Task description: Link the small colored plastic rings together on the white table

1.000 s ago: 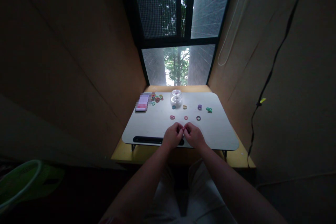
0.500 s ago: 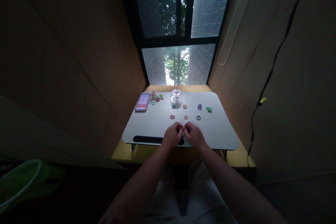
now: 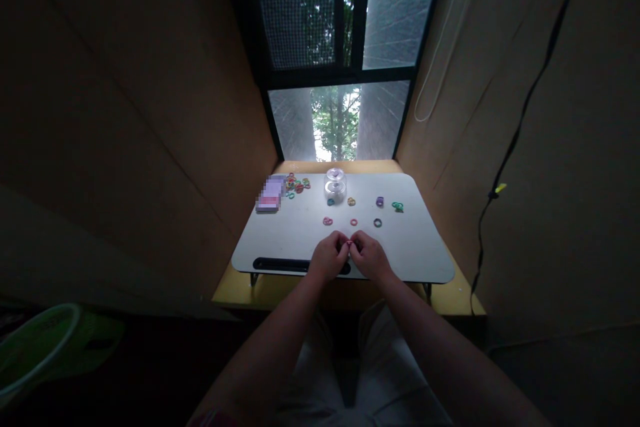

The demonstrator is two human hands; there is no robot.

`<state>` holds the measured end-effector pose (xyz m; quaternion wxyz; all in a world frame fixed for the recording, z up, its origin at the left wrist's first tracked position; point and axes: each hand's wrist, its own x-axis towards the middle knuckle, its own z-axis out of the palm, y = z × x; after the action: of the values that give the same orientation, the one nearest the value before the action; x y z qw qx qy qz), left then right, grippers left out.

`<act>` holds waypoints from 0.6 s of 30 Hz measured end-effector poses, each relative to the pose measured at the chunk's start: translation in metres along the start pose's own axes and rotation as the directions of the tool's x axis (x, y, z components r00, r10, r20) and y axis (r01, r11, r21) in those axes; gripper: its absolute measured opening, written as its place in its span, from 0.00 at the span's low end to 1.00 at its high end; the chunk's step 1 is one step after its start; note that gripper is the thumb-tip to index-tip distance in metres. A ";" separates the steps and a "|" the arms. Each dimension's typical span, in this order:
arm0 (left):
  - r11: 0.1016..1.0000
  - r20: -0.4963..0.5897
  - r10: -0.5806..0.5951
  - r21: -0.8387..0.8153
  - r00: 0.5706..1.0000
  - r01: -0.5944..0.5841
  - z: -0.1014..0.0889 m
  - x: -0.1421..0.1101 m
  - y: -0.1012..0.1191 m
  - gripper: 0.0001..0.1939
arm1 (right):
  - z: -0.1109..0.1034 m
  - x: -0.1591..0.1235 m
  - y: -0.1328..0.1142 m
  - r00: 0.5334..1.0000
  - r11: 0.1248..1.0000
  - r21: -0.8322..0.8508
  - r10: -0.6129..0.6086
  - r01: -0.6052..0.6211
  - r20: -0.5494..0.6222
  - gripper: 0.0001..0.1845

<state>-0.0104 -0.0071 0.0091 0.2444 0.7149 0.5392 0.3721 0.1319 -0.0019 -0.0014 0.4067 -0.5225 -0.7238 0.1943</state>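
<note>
Over the front of the white folding table, my left hand and my right hand meet fingertip to fingertip. Both are closed, pinching a small pinkish-red band, seemingly a hair tie, mostly hidden by the fingers. Just beyond them lie a pink hair tie group, a single red hair tie and a dark hair tie. Farther back sit a blue one, yellow ones, purple ones and green ones.
A clear plastic jar stands at the back middle. Mixed hair ties are heaped at the back left beside a blurred flat phone-like object. A black slot runs along the front edge. A green basket is low at left.
My hands stay together at the same spot, with only slight finger movement. The view has shifted slightly; the things on the table have not moved.
</note>
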 end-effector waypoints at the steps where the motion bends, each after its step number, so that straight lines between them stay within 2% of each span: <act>1: 1.000 0.003 -0.003 -0.001 1.000 0.003 0.000 0.000 0.000 0.07 | 0.000 0.000 0.000 1.000 1.000 0.000 0.001 -0.001 -0.002 0.05; 18: 0.999 0.003 -0.005 -0.031 1.000 0.005 0.001 0.001 -0.002 0.06 | -0.001 0.000 -0.001 1.000 1.000 -0.004 0.002 -0.002 0.004 0.05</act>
<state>-0.0111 -0.0056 0.0074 0.2574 0.7101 0.5348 0.3788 0.1322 -0.0026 0.0000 0.4039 -0.5238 -0.7244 0.1942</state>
